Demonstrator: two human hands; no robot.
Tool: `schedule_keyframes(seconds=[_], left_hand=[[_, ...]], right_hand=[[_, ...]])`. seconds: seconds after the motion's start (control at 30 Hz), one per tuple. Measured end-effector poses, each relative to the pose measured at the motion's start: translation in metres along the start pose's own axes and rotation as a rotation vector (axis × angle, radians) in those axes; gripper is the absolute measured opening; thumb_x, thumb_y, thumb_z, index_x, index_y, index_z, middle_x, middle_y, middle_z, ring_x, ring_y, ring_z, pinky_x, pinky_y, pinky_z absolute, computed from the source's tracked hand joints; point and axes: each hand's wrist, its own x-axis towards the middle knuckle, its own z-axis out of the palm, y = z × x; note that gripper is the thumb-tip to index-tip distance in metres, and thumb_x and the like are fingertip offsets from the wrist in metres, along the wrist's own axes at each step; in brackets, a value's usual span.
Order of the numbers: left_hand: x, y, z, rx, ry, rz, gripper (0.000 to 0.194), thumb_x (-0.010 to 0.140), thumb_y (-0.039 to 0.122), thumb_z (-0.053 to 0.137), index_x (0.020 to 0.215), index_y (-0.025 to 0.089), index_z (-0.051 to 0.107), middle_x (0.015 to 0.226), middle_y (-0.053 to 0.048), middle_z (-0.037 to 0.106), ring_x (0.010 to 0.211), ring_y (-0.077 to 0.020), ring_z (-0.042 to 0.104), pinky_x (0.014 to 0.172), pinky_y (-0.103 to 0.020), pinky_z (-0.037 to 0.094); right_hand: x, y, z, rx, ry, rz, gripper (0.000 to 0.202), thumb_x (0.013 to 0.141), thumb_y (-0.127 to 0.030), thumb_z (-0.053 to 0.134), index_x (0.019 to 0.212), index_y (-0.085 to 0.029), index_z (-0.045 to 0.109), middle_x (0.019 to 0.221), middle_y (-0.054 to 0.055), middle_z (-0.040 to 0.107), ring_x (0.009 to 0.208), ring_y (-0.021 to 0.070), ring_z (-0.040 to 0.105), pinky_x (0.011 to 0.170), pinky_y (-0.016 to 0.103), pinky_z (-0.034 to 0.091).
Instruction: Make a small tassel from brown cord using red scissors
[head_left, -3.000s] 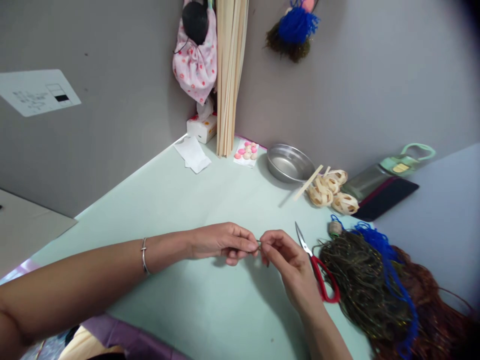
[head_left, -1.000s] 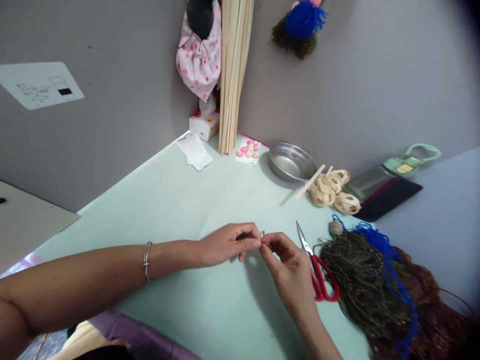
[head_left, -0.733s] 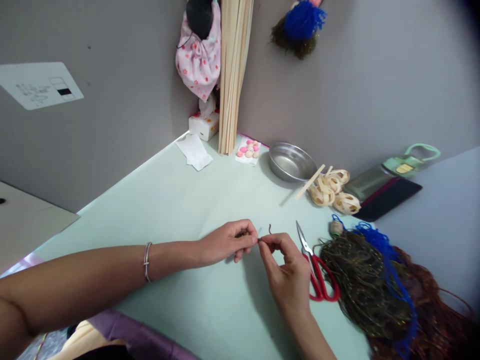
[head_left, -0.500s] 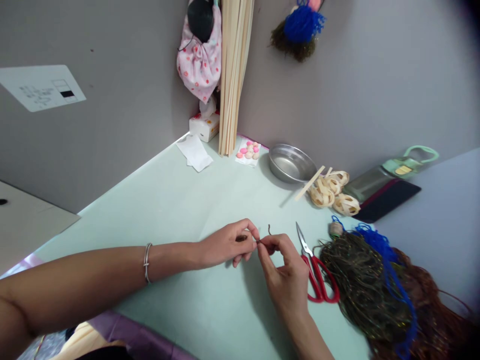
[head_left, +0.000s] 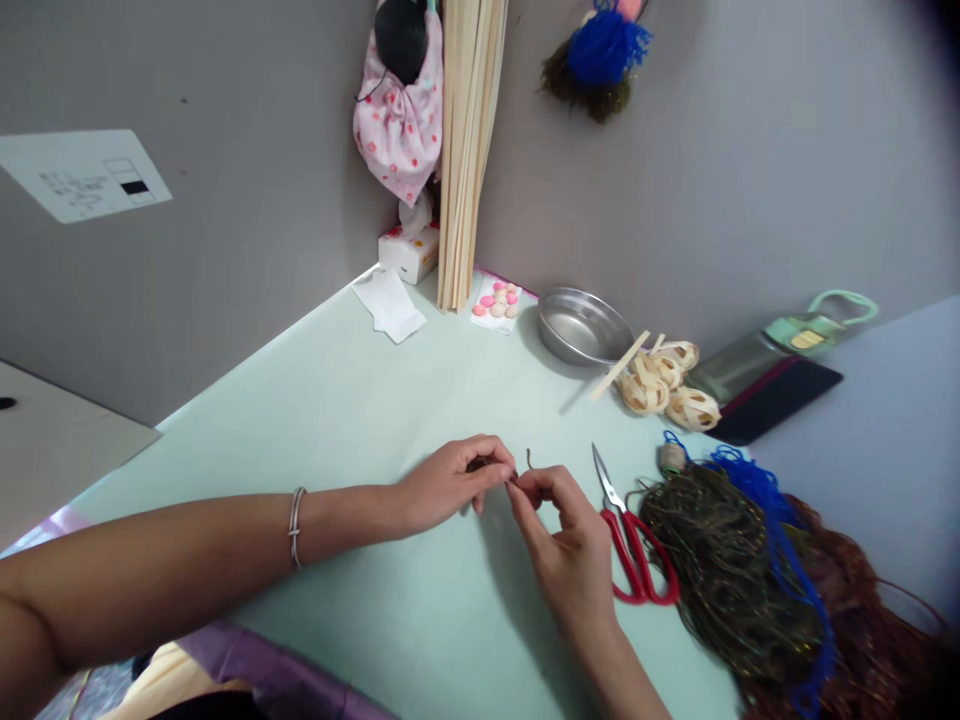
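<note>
Over the middle of the table, my left hand (head_left: 454, 483) is closed on a small brown bundle of yarn (head_left: 478, 464), mostly hidden by the fingers. My right hand (head_left: 566, 545) meets it fingertip to fingertip, pinching the brown yarn between thumb and forefinger. A short loose yarn end (head_left: 529, 458) sticks up above the right fingers. Just right of this hand lie scissors (head_left: 630, 545) with red handles, blades pointing away. Past them sits a heap of dark olive yarn (head_left: 727, 560), with blue yarn (head_left: 795, 580) and reddish-brown yarn (head_left: 847, 610) against it.
A metal bowl (head_left: 585, 325) stands at the back, beside woven strip balls (head_left: 652, 385) and a bottle (head_left: 739, 365) near a dark tablet-like object (head_left: 780, 400). Pale wood strips (head_left: 469, 150) lean in the corner by a tissue box (head_left: 409, 253), paper (head_left: 390, 305) and pink pieces (head_left: 499, 300).
Both hands have shifted slightly left, and the left fingers have curled further in around the brown yarn. The loose yarn end has moved left with them.
</note>
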Motion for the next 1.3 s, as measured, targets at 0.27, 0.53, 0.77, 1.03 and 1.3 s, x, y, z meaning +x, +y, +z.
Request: schedule_keyframes(seconds=[0.27, 0.53, 0.77, 1.03, 1.3], left_hand=[[-0.003, 0.005, 0.001, -0.022, -0.025, -0.009, 0.028, 0.093, 0.046, 0.050, 0.091, 0.018, 0.053, 0.076, 0.003, 0.052, 0.053, -0.0057, 0.047, 0.055, -0.021, 0.039], [-0.003, 0.004, 0.002, -0.036, -0.008, -0.017, 0.021, 0.090, 0.038, 0.057, 0.090, 0.019, 0.051, 0.076, 0.004, 0.051, 0.057, -0.0069, 0.052, 0.061, -0.023, 0.040], [-0.002, 0.011, 0.002, -0.142, -0.035, -0.051, 0.021, 0.086, 0.036, 0.063, 0.090, 0.017, 0.054, 0.075, 0.004, 0.052, 0.058, -0.0069, 0.049, 0.064, -0.024, 0.038], [-0.002, 0.003, 0.005, -0.245, -0.145, -0.176, 0.026, 0.084, 0.040, 0.066, 0.089, 0.015, 0.062, 0.071, 0.004, 0.051, 0.059, -0.0071, 0.048, 0.062, -0.024, 0.035], [0.000, 0.012, 0.001, -0.437, 0.083, -0.198, 0.025, 0.083, 0.040, 0.068, 0.087, 0.018, 0.056, 0.072, 0.005, 0.044, 0.058, -0.0058, 0.042, 0.061, -0.021, 0.037]], right_hand=[[0.007, -0.003, -0.005, 0.362, -0.173, 0.479, 0.030, 0.086, -0.047, 0.063, 0.087, -0.017, 0.061, 0.044, -0.008, 0.042, 0.041, 0.0073, 0.031, 0.042, 0.021, 0.023], [0.010, 0.006, -0.007, 0.659, -0.062, 0.616, 0.026, 0.079, -0.040, 0.074, 0.087, -0.019, 0.063, 0.040, -0.011, 0.034, 0.039, 0.0051, 0.020, 0.041, 0.021, 0.014], [0.010, 0.007, -0.006, 0.752, -0.032, 0.619, 0.023, 0.078, -0.038, 0.076, 0.086, -0.019, 0.067, 0.040, -0.012, 0.029, 0.041, 0.0049, 0.017, 0.043, 0.022, 0.012], [0.006, 0.005, -0.004, 0.530, -0.045, 0.570, 0.032, 0.077, -0.046, 0.075, 0.092, -0.018, 0.069, 0.047, -0.008, 0.037, 0.044, 0.0071, 0.023, 0.043, 0.023, 0.015], [0.008, 0.002, -0.010, 0.450, -0.272, 0.480, 0.030, 0.087, -0.048, 0.063, 0.093, -0.019, 0.062, 0.055, -0.008, 0.030, 0.050, 0.0086, 0.021, 0.047, 0.023, 0.015]])
